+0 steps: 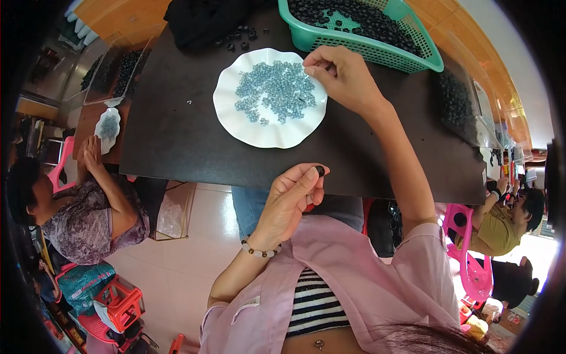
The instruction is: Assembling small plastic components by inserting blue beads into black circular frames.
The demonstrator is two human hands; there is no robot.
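My left hand (290,199) is at the table's front edge, pinching a small black ring-like part (320,171) between thumb and fingers. Above the right rim of a white wavy-edged plate (271,137), my right hand (341,75) has its thumb and forefinger pressed together. Whatever they hold, if anything, is too small to make out. Many tiny translucent bluish pieces (277,88) lie spread over the plate.
A green basket (365,52) of black parts stands at the far right, beside the plate. Loose black parts (244,45) lie near a black cloth bundle (200,23). Clear bins flank the dark table (171,135). Other people work at left and right.
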